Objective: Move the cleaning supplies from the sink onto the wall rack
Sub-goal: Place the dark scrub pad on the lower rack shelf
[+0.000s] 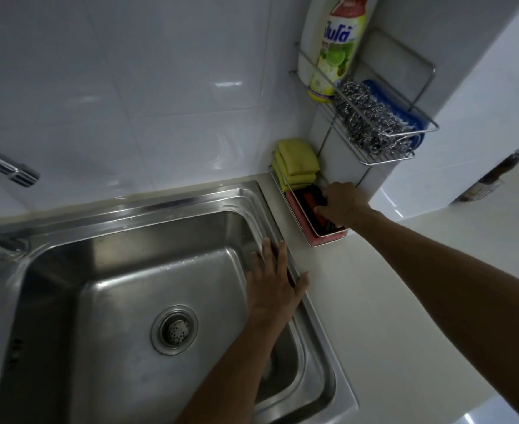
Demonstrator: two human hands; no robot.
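The steel sink (105,258) holds nothing but its drain strainer (174,329). My left hand (275,281) lies flat and open on the sink's right rim. My right hand (342,203) reaches into the lower wire rack (328,238) in the corner, fingers closed on a dark red-and-black scrub item (310,198). Yellow sponges (296,162) stand at the back of that rack. The upper wall rack (405,130) carries a dish soap bottle (333,50), a steel wool scourer (368,117) and a blue item (411,120) behind it.
A chrome faucet (10,168) juts in from the left over the sink. White tiled wall behind; a pale countertop (374,301) runs right of the sink. A white pillar (466,87) bears the upper rack.
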